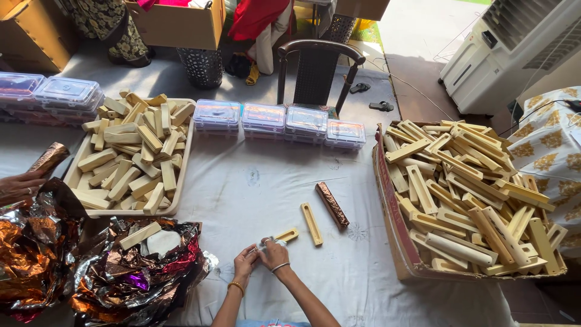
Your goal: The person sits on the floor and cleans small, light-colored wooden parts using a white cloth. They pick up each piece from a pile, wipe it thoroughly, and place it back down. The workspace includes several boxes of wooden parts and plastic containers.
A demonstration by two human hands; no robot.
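My left hand (pixel 245 261) and my right hand (pixel 272 252) meet over the white tablecloth near the front edge. Together they hold one end of a pale wooden slotted piece (pixel 287 235) and a small light bit at its near end. Just to the right lies a second wooden slotted piece (pixel 311 223). Beyond that rests a stick wrapped in brown patterned foil (pixel 331 204).
A cardboard box (pixel 393 230) on the right is heaped with wooden pieces. A tray (pixel 181 175) at left holds wooden blocks. Crumpled shiny foil (pixel 136 275) lies at front left. Clear lidded boxes (pixel 264 117) line the back. Another person's hand (pixel 18 184) holds a wrapped stick at far left.
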